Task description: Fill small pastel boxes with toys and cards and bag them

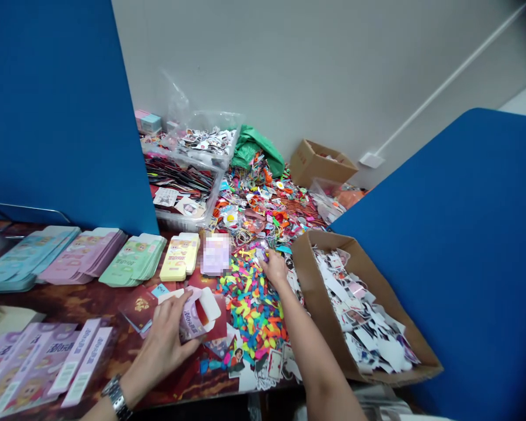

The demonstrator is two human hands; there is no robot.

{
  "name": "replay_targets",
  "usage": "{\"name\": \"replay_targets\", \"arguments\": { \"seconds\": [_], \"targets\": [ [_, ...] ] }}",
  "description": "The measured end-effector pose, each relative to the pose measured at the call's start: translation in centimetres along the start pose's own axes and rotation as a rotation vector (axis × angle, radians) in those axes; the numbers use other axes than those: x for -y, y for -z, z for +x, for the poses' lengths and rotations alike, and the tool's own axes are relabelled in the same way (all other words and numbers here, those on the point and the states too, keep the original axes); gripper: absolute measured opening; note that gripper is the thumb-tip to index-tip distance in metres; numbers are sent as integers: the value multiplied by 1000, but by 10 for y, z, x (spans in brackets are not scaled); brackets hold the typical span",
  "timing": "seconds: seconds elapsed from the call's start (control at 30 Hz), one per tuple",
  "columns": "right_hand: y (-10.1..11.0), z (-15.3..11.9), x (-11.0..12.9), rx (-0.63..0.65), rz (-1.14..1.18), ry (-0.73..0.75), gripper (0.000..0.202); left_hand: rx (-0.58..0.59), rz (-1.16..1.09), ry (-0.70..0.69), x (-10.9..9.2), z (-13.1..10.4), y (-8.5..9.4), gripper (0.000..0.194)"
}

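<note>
My left hand (169, 333), with a metal watch on its wrist, grips a small purple printed carton (191, 321). The carton is tilted, its white end flaps standing open toward the right. My right hand (275, 269) reaches to the far edge of a heap of small bright plastic pieces (254, 310), next to mixed trinkets (254, 219). Its fingers are drawn together at something small and purplish that I cannot make out. Red envelopes (140, 307) lie under and beside my left hand. White cut-out stickers (272, 368) lie at the table's front edge.
Flat carton stacks in blue (26, 254), pink (83, 254), green (134, 257) and yellow (179, 257) line the left. Finished-looking purple boxes (39, 356) lie at front left. A cardboard box (309, 280) of paper cut-outs stands right. Blue partitions (65, 117) flank both sides; clear bins (214, 199) stand behind.
</note>
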State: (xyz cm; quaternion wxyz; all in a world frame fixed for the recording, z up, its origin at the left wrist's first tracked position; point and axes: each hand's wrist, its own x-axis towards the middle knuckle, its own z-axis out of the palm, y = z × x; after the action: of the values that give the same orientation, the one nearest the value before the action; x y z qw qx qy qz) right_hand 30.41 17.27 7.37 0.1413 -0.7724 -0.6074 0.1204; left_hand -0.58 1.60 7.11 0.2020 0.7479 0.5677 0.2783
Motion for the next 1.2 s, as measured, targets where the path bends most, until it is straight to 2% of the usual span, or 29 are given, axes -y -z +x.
{"name": "replay_targets", "arguments": {
  "seconds": [0.13, 0.23, 0.33, 0.43, 0.5, 0.57, 0.77, 0.9, 1.0, 1.07, 1.13, 1.2],
  "targets": [
    [12, 0, -5, -45, 118, 90, 25, 16, -43, 4, 3, 1, 0, 76],
    [29, -12, 1, -49, 260, 197, 27, -22, -82, 39, 2, 5, 0, 69],
    [47, -43, 22, -7, 416, 326, 31, -45, -128, 85, -1, 11, 1, 64],
    [62, -83, 50, 163, 591, 540, 25, -24, -144, 107, 0, 16, 2, 63],
    [67, -105, 66, 241, 584, 678, 19, -8, -140, 107, 1, 17, 3, 64],
    [66, -118, 78, 264, 501, 787, 18, 11, -139, 97, 2, 16, 4, 64],
    [42, -128, 92, 320, 275, 987, 22, 58, -113, 28, -2, 8, 3, 66],
    [29, -144, 99, 189, 270, 948, 37, 37, -92, -1, -1, 4, -3, 64],
    [30, -143, 92, 205, 370, 909, 31, -2, -86, 17, 4, 3, -3, 64],
    [32, -126, 78, 180, 318, 753, 22, -9, -91, 32, 7, 3, -2, 66],
    [32, -100, 58, 91, 148, 490, 22, -14, -89, 46, 9, 4, -3, 69],
    [26, -74, 38, 52, 49, 356, 21, -15, -84, 53, 9, 4, -5, 72]
  ]
}}
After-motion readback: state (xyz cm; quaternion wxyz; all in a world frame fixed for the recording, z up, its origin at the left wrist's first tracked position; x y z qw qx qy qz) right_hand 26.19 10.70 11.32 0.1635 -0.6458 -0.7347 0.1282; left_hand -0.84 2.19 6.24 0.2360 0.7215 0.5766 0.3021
